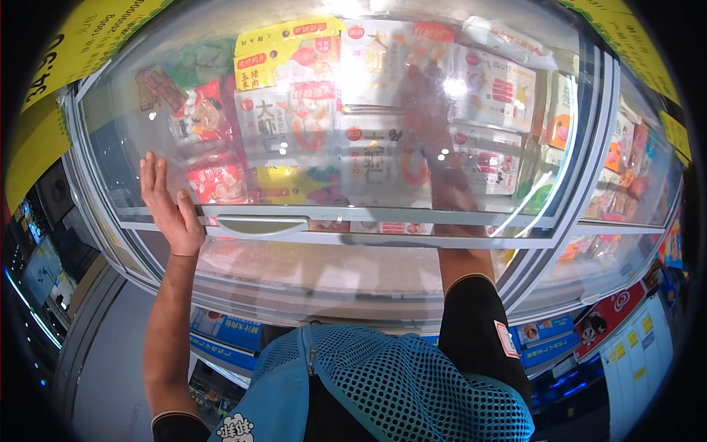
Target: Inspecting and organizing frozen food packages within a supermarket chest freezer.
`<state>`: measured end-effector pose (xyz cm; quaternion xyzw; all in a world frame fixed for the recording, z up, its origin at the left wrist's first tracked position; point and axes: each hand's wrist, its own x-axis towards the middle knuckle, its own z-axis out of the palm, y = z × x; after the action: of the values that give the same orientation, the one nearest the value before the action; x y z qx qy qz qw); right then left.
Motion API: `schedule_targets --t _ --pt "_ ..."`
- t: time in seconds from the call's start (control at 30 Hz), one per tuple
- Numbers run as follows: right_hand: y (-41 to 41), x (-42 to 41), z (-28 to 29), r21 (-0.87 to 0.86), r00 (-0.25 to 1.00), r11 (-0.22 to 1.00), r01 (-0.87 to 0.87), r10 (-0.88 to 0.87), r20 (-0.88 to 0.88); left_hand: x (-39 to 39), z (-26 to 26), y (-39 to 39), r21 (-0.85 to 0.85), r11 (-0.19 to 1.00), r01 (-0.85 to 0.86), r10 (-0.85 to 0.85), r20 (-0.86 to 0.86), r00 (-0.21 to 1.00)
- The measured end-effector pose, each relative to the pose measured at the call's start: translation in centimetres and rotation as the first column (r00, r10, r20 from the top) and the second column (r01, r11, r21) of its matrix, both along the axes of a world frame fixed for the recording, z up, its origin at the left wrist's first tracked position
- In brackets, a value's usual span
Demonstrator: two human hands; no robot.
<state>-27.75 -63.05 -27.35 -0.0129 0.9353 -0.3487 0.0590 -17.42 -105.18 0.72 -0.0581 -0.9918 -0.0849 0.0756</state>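
Observation:
My left hand (172,212) rests on the front edge of a chest freezer's sliding glass lid (127,182), thumb apart from the fingers, left of the grey recessed handle (263,225). It holds nothing. My right arm reaches in through the gap beneath the lid. Seen blurred through the glass, my right hand (424,99) is at a white bag of frozen food (375,66); glare hides whether the fingers grip it. Below lies another white bag (367,157), with a yellow bag (287,47) to the left and a white pack (491,88) to the right.
Red and white bags (218,179) lie at the freezer's left. A metal divider (585,160) separates a neighbouring section with more packs (618,149). Yellow price signs (94,44) hang at the upper corners. The freezer's front rim (309,298) runs close before my blue mesh vest (386,370).

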Motion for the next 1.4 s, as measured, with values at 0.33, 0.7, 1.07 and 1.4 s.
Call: schedule_targets --t 0.33,0.7,1.07,1.4 --pt "-0.3 4.9 3.0 0.140 0.999 0.989 0.040 -0.041 0.003 0.6 0.6 -0.2 -0.009 1.000 -0.029 0.029 0.006 1.000" --pt "-1.5 17.4 3.4 -0.119 0.998 0.992 -0.049 0.054 0.036 1.1 1.0 -0.4 -0.005 0.998 -0.066 0.065 -0.044 0.997" --pt "-3.5 36.2 27.6 -0.148 0.802 0.989 -0.016 0.101 0.588 1.6 -0.1 -1.1 0.045 0.994 -0.102 0.106 -0.096 0.990" --pt "-5.1 40.3 27.8 0.250 0.951 0.956 0.150 -0.209 0.226 1.9 -0.8 -2.1 0.032 0.996 -0.079 0.084 -0.165 0.983"
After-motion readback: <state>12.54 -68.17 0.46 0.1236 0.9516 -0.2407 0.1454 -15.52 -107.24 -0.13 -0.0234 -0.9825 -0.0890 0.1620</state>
